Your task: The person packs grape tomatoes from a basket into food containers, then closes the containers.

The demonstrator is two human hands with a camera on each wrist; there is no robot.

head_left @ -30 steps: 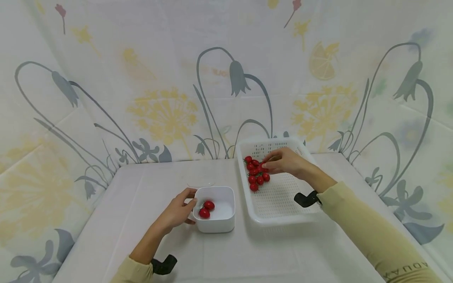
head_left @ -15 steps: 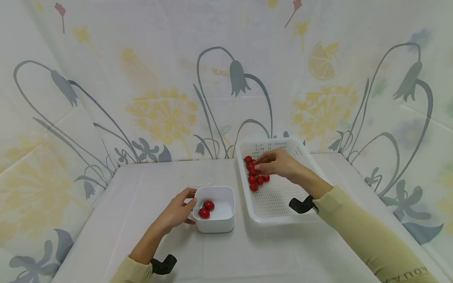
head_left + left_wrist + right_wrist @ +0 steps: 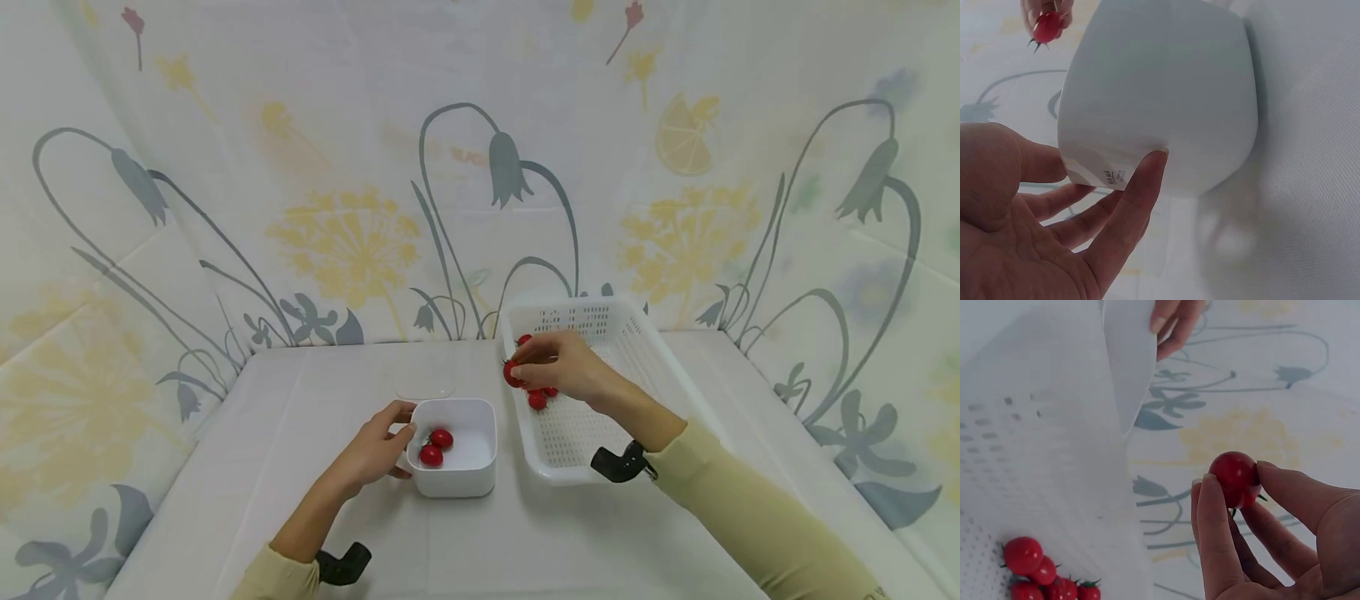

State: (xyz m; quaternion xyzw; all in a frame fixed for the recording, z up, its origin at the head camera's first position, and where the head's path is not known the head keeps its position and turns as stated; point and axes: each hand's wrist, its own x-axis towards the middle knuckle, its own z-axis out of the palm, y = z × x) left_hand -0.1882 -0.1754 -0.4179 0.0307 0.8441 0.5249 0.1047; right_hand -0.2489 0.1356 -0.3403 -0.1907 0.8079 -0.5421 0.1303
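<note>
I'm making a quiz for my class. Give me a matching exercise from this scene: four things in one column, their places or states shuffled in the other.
Things:
1. left hand
2. right hand
3. bowl
4. basket

States:
A. holds two tomatoes
B. pinches one tomato
C. perforated, tomatoes near its left wall
D. touches the bowl's side

Pairs: 1-D, 2-B, 3-A, 4-C

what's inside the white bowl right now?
Two red cherry tomatoes lie inside the white bowl, left of centre. The near wall hides part of the floor. The left hand touches its outer left side.
</note>
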